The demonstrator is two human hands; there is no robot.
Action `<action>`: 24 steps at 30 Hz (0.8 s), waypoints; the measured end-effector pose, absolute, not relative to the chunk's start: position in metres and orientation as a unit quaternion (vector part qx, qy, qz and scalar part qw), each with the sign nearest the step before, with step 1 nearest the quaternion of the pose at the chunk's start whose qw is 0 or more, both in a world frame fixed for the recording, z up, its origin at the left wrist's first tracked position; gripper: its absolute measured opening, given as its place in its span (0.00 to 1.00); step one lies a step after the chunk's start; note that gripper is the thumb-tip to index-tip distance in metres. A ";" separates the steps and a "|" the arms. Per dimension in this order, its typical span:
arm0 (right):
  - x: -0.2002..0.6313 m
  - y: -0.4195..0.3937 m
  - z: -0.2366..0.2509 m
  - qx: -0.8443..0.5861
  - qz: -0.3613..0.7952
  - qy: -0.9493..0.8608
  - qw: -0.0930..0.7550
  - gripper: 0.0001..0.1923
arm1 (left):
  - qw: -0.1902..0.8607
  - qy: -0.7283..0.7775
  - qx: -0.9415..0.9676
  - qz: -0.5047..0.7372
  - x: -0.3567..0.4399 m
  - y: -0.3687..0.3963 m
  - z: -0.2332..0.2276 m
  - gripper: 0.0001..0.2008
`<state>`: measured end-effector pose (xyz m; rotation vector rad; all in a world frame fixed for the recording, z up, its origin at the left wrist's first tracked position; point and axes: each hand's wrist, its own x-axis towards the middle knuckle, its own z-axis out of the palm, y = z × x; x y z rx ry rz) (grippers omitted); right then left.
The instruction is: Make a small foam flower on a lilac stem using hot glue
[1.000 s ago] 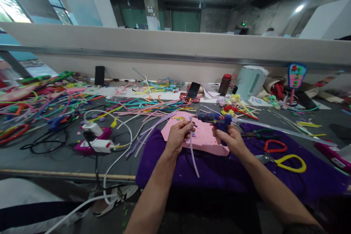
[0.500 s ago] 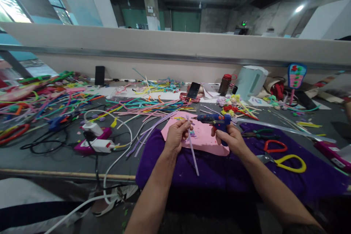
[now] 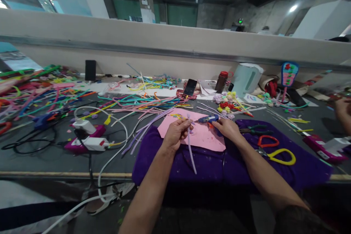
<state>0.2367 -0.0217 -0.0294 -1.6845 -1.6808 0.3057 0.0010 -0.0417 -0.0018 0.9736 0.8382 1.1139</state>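
Note:
My left hand is closed in a pinch on a light purple pipe cleaner, whose long end hangs down toward me. A small purple tuft shows just above the fingertips. My right hand is on a blue hot glue gun, its fingers round the handle, which they largely hide. The gun's nozzle points left, close to the left fingertips; whether it touches the pipe cleaner I cannot tell. Beneath both hands lies a pink sheet with small scraps, on a purple cloth.
Pliers with red and yellow handles and dark green-handled pliers lie at right. Power strips with cables sit at left. Pipe cleaners, a phone and a kettle are behind. Another person's hand shows at the right edge.
My right hand and the glue gun have turned and come lower, nearer the pink sheet. The view has shifted slightly, and another person's hand has come in at the right. My left hand keeps its pinch.

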 end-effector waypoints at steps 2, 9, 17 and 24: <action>0.232 -0.030 -0.022 -0.649 0.010 -0.667 0.367 0.14 | 0.657 0.370 0.438 0.489 0.002 -0.043 -0.002 0.16; 0.179 -0.057 0.000 -0.364 0.084 -0.819 0.436 0.10 | 0.690 0.361 0.426 0.461 0.006 -0.042 -0.005 0.16; 0.176 -0.049 -0.008 -0.329 0.027 -0.838 0.434 0.08 | 0.691 0.351 0.443 0.451 0.008 -0.043 -0.008 0.14; 0.176 -0.049 -0.012 -0.333 0.016 -0.836 0.436 0.09 | 0.677 0.359 0.455 0.454 0.010 -0.044 -0.009 0.15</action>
